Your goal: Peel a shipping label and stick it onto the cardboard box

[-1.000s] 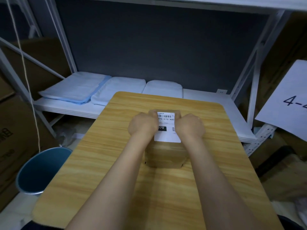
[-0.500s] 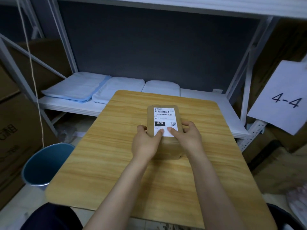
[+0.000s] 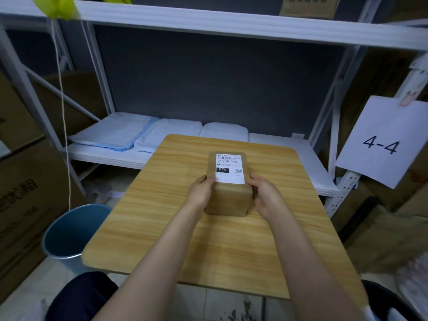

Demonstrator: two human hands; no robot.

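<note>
1. A person seated at a wooden desk (image 3: pixel 162 228) holds a small cardboard box (image 3: pixel 228 200) between both hands, with a white shipping label (image 3: pixel 230 169) lying flat across the box's top face

2. The box stands near the middle of the desk, toward the far side; the label covers most of its top, barcode end away from the person, with a strip of bare cardboard showing around it

3. The left hand (image 3: pixel 201 192) cups the box's left side, its fingers (image 3: pixel 208 180) curled loosely and touching the upper edge just beside the label's near left corner

4. The right hand (image 3: pixel 265 194) does the same on the right side, fingers (image 3: pixel 252 179) half bent against the edge near the label's other near corner; neither hand is clenched, and both rest on the box without pinching the label

5. The sticking step looks all but done: no corner appears lifted and no backing sheet shows in the hands (a wrinkle or bubble would be too small to tell here)

6. What the next move seems to call for is a final press along the near edge, then letting go of the box

7. A blue bin (image 3: pixel 69 235) stands on the floor to the left of the desk, and a sheet marked 4-4 (image 3: pixel 379 144) hangs at right
</note>
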